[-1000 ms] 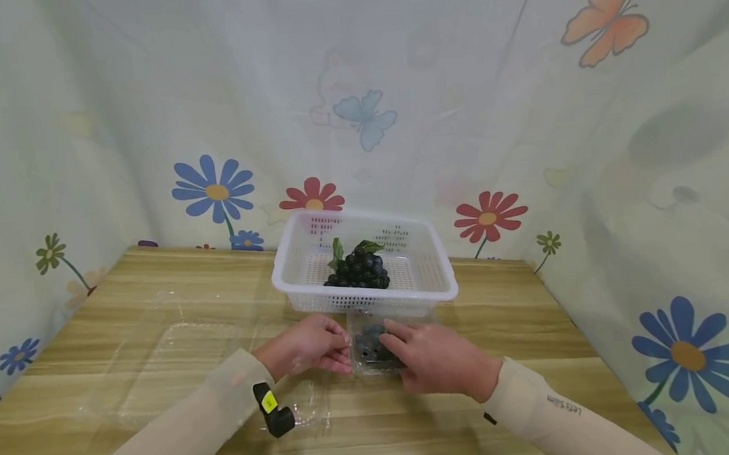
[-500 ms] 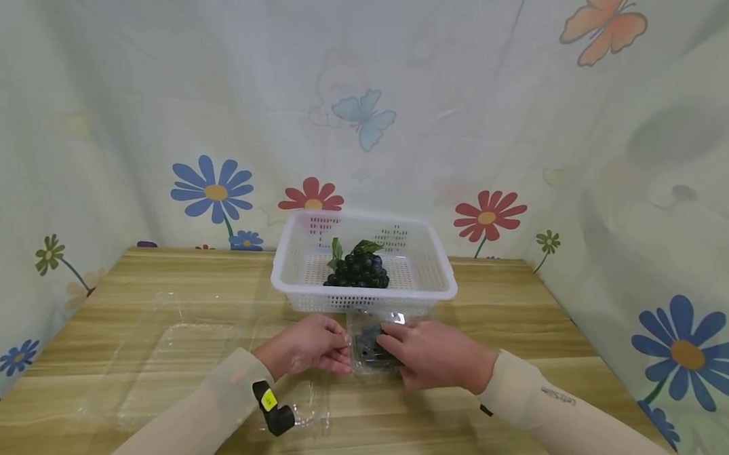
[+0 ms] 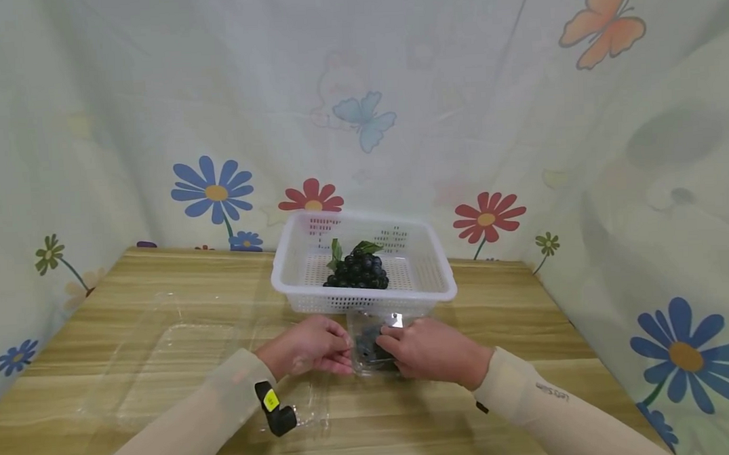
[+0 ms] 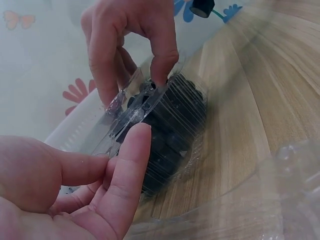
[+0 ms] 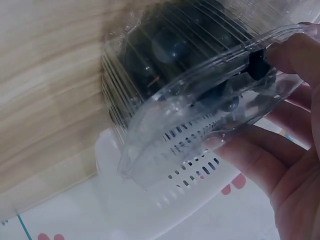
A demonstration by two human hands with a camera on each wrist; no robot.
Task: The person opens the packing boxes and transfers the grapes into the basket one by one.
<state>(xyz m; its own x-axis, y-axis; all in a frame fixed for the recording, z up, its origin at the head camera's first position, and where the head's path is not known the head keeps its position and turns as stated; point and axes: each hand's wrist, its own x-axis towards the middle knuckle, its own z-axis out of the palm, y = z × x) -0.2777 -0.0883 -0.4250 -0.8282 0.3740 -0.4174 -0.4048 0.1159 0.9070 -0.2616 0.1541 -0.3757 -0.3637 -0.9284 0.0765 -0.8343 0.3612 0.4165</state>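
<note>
A small clear plastic clamshell box (image 3: 367, 360) of dark round fruit (image 4: 167, 135) stands on the table, right in front of the white basket. My left hand (image 3: 315, 345) pinches the box's rim at its left corner between thumb and forefinger. From the right, my right hand (image 3: 434, 350) grips the lid edge, with the thumb at the front rim and the other fingers over the lid. In the right wrist view the clear lid (image 5: 240, 112) stands slightly apart from the ribbed base, and one dark berry (image 5: 258, 65) shows near my thumb.
The white perforated basket (image 3: 442, 268) at the back holds a bunch of dark grapes (image 3: 360, 268) with green leaves. A large clear plastic tray (image 3: 162, 352) lies on the wooden table (image 3: 471, 426) at left, partly under my left forearm. A printed flower curtain (image 3: 212, 91) encloses the table.
My right hand has shifted slightly left and its fingers have drawn in closer on the box's lid edge. The left hand stays almost where it was.
</note>
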